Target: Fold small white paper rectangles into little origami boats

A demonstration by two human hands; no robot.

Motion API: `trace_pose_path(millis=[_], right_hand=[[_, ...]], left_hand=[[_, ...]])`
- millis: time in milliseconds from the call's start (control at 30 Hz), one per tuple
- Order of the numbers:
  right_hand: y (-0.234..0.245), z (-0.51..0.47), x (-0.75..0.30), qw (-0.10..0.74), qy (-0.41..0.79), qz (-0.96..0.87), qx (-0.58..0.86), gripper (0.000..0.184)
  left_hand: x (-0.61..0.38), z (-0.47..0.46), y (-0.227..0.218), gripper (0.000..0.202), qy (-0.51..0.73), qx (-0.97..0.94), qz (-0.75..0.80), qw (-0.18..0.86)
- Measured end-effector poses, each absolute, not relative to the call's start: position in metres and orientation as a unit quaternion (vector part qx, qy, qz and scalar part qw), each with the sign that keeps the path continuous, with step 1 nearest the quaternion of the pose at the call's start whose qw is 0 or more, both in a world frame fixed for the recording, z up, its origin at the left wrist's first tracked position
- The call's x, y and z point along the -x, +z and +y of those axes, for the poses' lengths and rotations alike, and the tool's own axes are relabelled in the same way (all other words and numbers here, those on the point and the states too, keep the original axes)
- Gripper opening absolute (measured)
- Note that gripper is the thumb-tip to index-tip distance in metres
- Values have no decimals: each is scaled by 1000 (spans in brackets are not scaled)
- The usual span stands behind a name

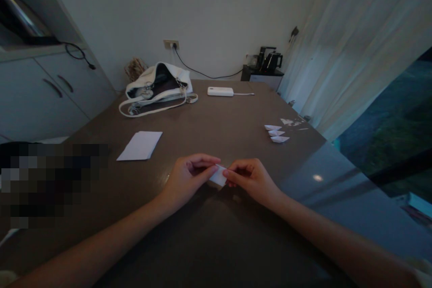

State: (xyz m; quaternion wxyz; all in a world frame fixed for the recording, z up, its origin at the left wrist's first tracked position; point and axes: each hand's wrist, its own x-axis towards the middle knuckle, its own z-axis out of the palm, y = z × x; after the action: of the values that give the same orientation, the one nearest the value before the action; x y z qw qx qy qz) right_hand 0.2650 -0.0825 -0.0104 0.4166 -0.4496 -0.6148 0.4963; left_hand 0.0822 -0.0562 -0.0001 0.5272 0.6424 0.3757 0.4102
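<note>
A small folded piece of white paper point(218, 176) is held between both hands over the near middle of the table. My left hand point(191, 172) pinches its upper left side with thumb and fingers. At its right edge, my right hand point(250, 177) grips the paper between thumb and curled fingers. Fingertips cover part of the paper, so its full shape is hidden. To the left lies a stack of white paper sheets point(140, 146). On the right, several small folded paper boats point(277, 133) sit close together in a row.
A white handbag point(158, 87) lies open at the back left of the brown table point(216, 119). Behind the hands is a white power bank point(220, 92) with a short cable. Paper scraps point(292, 122) lie near the right edge, beside the curtain point(332, 49).
</note>
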Motion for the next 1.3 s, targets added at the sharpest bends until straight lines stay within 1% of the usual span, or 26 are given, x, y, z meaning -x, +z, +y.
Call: trace_pose_path(millis=[133, 267, 333, 500, 633, 867, 1067, 1300], right_hand=[[-10, -83, -263, 413, 510, -609, 447, 34], [-15, -85, -261, 352, 528, -629, 448, 38], [-16, -86, -259, 335, 530, -639, 445, 39], [-14, -88, -257, 343, 522, -628, 463, 37], [-15, -88, -257, 341, 551, -612, 454, 37], [-19, -85, -256, 350, 581, -597, 428, 29], [-18, -85, -255, 368, 570, -600, 423, 26], [-18, -85, -256, 345, 547, -638, 418, 41]], left_hand=[[-82, -56, -2, 16, 413, -623, 373, 549], [-83, -56, -2, 18, 417, -596, 361, 584], [-84, -57, -1, 18, 417, -588, 353, 596], [-85, -59, 0, 17, 419, -583, 360, 596], [-86, -59, -1, 16, 418, -588, 359, 592], [-88, -63, -5, 17, 413, -599, 344, 594], [-90, -63, -7, 14, 424, -600, 335, 590], [-85, -58, -6, 21, 458, -567, 366, 578]])
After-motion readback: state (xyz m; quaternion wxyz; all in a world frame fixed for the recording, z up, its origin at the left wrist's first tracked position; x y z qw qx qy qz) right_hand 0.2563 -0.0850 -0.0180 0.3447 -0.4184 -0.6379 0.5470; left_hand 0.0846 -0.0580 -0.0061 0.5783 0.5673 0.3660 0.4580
